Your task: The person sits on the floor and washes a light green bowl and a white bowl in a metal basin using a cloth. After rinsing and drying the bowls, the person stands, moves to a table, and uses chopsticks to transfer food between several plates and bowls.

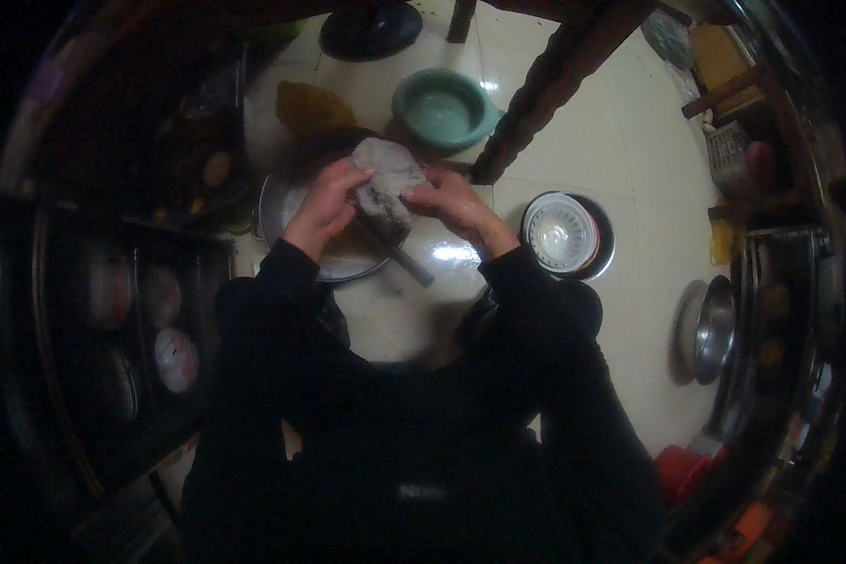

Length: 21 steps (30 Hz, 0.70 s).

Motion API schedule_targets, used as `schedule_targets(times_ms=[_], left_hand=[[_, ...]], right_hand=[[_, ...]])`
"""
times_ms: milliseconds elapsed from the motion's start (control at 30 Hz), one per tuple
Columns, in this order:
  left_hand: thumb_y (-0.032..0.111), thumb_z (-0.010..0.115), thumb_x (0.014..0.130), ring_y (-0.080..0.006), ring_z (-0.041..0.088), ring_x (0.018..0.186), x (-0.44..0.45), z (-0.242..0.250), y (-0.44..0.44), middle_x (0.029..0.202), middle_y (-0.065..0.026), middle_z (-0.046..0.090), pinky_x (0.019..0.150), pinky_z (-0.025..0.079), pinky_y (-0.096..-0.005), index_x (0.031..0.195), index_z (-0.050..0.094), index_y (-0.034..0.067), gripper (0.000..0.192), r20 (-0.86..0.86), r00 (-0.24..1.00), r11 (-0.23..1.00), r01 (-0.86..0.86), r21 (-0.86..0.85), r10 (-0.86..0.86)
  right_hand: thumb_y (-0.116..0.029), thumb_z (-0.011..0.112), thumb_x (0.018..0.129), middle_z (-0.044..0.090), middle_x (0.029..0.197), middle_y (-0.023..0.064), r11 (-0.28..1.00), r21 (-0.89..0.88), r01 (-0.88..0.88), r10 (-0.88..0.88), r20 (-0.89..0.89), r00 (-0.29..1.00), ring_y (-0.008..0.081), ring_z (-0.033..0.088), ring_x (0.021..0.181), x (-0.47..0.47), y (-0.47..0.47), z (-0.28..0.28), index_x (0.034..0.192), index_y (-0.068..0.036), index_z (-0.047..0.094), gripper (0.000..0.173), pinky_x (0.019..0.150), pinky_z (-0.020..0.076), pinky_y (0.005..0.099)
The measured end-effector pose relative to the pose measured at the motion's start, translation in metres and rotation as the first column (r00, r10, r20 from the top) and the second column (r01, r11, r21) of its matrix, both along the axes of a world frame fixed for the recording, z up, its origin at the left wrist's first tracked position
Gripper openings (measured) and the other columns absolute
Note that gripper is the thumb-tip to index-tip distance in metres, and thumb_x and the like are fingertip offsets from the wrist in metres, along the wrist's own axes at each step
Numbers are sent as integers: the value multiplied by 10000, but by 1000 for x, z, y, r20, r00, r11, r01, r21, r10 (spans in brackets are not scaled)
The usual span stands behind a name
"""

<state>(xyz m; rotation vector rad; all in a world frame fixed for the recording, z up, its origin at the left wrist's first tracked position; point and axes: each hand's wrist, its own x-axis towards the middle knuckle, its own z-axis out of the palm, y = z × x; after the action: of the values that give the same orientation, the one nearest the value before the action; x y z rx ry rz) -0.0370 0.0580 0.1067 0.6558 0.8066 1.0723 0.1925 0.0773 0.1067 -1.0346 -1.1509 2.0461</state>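
Observation:
Between both hands, over a wide metal basin, is a crumpled greyish-white piece, too blurred to tell whether it is cloth or food. My left hand grips its left side, the thumb lying on top. On the other side, my right hand pinches the lower right part between thumb and fingers. A dark handle slants out over the basin's right rim towards me; whatever it belongs to is hidden under the hands. The basin's contents look brownish and are mostly covered.
Ahead, a green plastic basin stands beside a carved wooden leg. A yellow-brown object lies left of it. At right, a white strainer basket sits in a metal bowl. A steel bowl leans near the right shelf.

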Motion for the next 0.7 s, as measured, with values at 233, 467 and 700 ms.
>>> schedule_targets(times_ms=[233, 467, 700], left_hand=[[182, 760, 826, -248, 585, 1188, 7, -5, 1, 1292, -136, 604, 1004, 468, -350, 1392, 473, 14, 657, -618, 728, 946, -137, 294, 298], [139, 735, 842, -209, 607, 1116, 21, -2, -14, 1206, -100, 648, 966, 485, -352, 1325, 560, 31, 525, -532, 838, 953, 250, 173, -123], [46, 594, 851, -213, 643, 1053, -63, 23, -26, 1140, -112, 698, 948, 485, -337, 1214, 632, -10, 369, -846, 385, 886, 129, 446, 369]], right_hand=[[-217, 731, 872, 672, 1015, 69, 948, 288, 134, -163, 80, 983, 149, 630, 889, -1, -2, -1, 1165, 19, 628, 391, 784, 512, 295], [-260, 693, 912, 689, 1023, 115, 887, 447, -114, 13, 222, 975, 210, 655, 905, -6, -13, 29, 1093, -16, 685, 303, 807, 518, 351], [-206, 681, 896, 650, 1173, 200, 472, 733, -490, -537, 680, 499, 347, 644, 1050, 158, -71, 82, 1211, -50, 632, 355, 881, 528, 429]])
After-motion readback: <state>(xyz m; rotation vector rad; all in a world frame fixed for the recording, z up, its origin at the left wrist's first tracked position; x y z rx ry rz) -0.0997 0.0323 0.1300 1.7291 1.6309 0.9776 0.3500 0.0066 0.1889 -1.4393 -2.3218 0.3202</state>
